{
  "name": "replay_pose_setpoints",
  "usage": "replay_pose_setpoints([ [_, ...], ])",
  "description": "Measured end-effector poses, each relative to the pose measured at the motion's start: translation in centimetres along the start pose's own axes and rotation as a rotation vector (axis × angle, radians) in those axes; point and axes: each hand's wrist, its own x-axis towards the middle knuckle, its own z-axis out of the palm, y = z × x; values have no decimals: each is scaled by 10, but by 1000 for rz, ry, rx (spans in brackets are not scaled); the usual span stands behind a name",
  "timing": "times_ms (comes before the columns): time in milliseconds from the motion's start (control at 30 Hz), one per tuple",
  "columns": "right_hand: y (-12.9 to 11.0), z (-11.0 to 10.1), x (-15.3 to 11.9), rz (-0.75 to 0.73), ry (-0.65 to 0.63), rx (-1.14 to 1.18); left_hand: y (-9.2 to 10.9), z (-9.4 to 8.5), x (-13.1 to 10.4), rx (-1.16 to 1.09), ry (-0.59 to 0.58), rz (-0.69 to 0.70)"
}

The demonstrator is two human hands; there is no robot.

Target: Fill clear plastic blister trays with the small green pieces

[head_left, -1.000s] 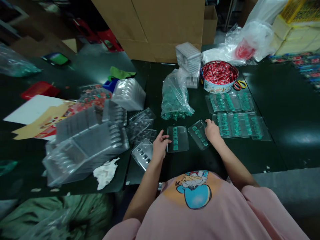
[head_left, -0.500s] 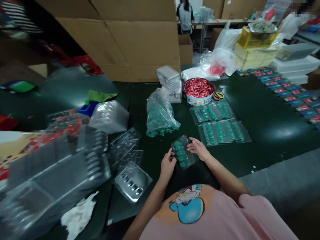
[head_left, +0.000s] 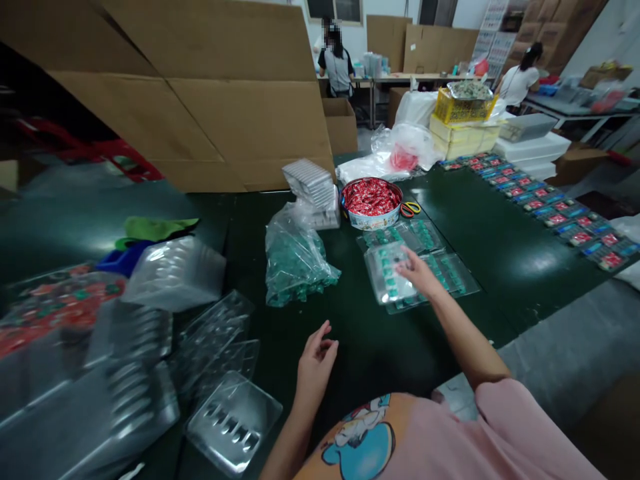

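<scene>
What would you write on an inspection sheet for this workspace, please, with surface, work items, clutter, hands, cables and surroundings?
Surface: dark green table, glossy on the right side.
Work items: clear tray with green pieces overlapping other filled trays; bag of green pieces to their left.
Clutter: stacked clear trays, green cloth, tin of red packets, scissors.
Hands: right hand at the clear tray's right edge, grip unclear; left hand holding nothing, fingers loosely bent.
Cables: nothing seen.
Surroundings: large cardboard behind the table; people and worktables farther back; red objects at left too blurred to identify.
</scene>
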Motion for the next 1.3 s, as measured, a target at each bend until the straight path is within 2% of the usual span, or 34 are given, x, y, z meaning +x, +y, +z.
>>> replay_pose_setpoints([
  [67,-14,-29,40,-11,107,-43,-4,-6,-2,24,-3,9],
  [133,-23,-53,76,51,202,-166,-10,-10,-4,49,-2,11],
  [267,-28,-77,122,175,332,-760,-13,-19,-8,110,10,7],
  [367,-27,-78,132,203,351,-906,-3,-26,-13,132,26,24],
  [467,-29,-74,128,197,367,-999,11,-39,-20,150,66,56],
  [533,-35,-70,120,98,399,-1061,19,-52,-25,176,145,93],
  [600,-42,-61,106,-98,426,-1058,26,-69,-31,231,272,141],
  [667,-45,-43,88,-254,358,-933,30,-89,-36,283,453,182],
  [733,-41,-14,66,-391,246,-751,28,-109,-41,293,623,184],
  [800,-28,26,36,-445,34,-595,20,-125,-46,312,755,170],
  [900,0,98,-23,-416,-310,-504,-1,-137,-56,393,806,135],
  [967,21,145,-63,-433,-616,-474,-17,-136,-66,451,776,97],
  [1033,40,188,-94,-400,-819,-431,-31,-132,-76,484,754,60],
  [1167,67,253,-128,-248,-905,-360,-49,-122,-92,448,752,-16],
  [1233,73,274,-133,-179,-919,-361,-53,-115,-99,407,745,-49],
  [1300,73,283,-132,-151,-894,-381,-53,-103,-104,375,732,-59],
])
